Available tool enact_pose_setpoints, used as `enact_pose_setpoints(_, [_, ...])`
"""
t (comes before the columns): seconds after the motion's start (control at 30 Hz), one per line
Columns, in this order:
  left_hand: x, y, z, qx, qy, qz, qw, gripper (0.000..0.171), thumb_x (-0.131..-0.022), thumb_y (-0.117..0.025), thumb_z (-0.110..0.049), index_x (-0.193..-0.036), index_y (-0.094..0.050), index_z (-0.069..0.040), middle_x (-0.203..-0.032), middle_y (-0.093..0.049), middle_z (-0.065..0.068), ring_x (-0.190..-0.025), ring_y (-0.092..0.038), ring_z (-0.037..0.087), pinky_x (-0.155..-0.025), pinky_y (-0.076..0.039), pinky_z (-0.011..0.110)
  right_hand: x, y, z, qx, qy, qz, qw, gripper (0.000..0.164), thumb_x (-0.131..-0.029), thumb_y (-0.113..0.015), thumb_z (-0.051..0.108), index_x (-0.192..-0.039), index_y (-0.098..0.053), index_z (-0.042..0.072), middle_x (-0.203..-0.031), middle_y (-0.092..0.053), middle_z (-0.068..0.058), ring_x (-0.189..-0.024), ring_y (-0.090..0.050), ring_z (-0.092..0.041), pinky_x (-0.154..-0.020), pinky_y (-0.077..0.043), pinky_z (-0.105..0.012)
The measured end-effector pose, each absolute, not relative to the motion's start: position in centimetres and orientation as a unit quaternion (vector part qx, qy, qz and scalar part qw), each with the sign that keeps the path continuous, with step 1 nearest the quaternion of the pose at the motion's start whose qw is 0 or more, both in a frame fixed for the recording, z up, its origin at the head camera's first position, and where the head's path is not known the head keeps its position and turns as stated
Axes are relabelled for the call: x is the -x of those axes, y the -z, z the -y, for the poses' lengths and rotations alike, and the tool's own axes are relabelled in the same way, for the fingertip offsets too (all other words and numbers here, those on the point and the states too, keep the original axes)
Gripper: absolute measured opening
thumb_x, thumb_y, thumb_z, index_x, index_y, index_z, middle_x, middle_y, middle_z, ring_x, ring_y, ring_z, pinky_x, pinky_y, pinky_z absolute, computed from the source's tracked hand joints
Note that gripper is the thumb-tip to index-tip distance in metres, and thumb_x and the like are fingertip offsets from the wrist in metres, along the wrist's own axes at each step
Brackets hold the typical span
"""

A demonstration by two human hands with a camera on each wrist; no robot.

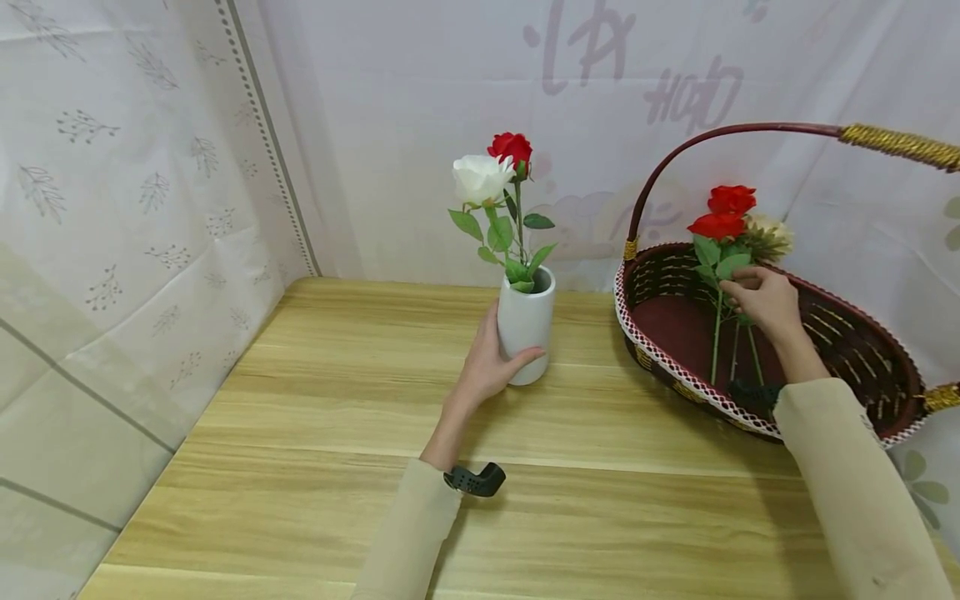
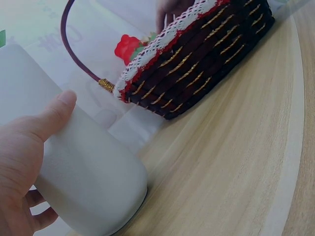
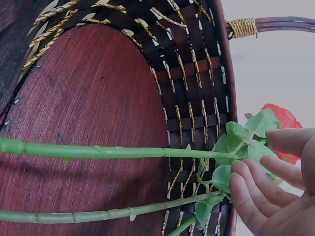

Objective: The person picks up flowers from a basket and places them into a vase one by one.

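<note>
Apparently mid-pick, left hand [image 1: 489, 357] clasps vase [image 1: 527, 327]; to its right, half-open, seemingly empty right hand [image 1: 769, 303] must pinch a rose stem [image 3: 118, 152].

Has left hand [image 1: 487, 362] curled, right hand [image 1: 770, 306] stretched out with fingers [image 3: 268, 189] loosely bent (arms [image 1: 847, 467] pretty wide apart, btw).

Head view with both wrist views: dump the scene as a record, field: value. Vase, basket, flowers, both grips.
Table: light wood
Vase: white, upright on the table
In vase: white rose, red rose
Basket: dark, woven, right of the vase in head view
In basket: two red roses, one cream flower
Left grip: thumb and fingers around the vase
Right grip: at the basket flowers' leaves; contact unclear
</note>
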State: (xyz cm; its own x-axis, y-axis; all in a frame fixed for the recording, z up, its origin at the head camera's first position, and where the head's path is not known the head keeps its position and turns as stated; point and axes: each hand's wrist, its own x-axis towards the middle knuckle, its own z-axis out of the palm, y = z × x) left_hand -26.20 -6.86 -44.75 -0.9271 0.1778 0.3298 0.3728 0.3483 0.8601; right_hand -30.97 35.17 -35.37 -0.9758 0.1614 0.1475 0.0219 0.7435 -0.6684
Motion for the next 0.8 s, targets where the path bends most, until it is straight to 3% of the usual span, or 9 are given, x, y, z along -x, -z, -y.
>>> enact_pose_setpoints(0.27, [26.30, 44.89, 6.87, 0.171, 0.547, 0.814, 0.091, 0.101, -0.085, -0.083, -0.037, -0.160, -0.017, -0.022, -0.146, -0.041, 0.006, -0.127, -0.045, 0.021, -0.105, -0.042, 0.047, 31.46, 35.96, -35.89, 0.055, -0.373, 0.923, 0.074, 0.056, -0.102, -0.060, 0.033, -0.134, -0.052, -0.012, -0.092, -0.074, -0.013, -0.060, -0.066, -0.004, -0.058, -0.055, -0.026])
enact_pose_setpoints(0.8, [26.37, 44.95, 6.88, 0.174, 0.545, 0.815, 0.096, 0.100, -0.085, -0.083, -0.037, -0.159, -0.019, -0.019, -0.145, -0.042, 0.007, -0.127, -0.046, 0.021, -0.105, -0.042, 0.046, 31.97, 36.35, -36.13, 0.041, -0.355, 0.933, 0.039, 0.055, -0.102, -0.059, 0.030, -0.131, -0.052, -0.016, -0.085, -0.074, -0.020, -0.060, -0.069, -0.010, -0.060, -0.057, -0.028])
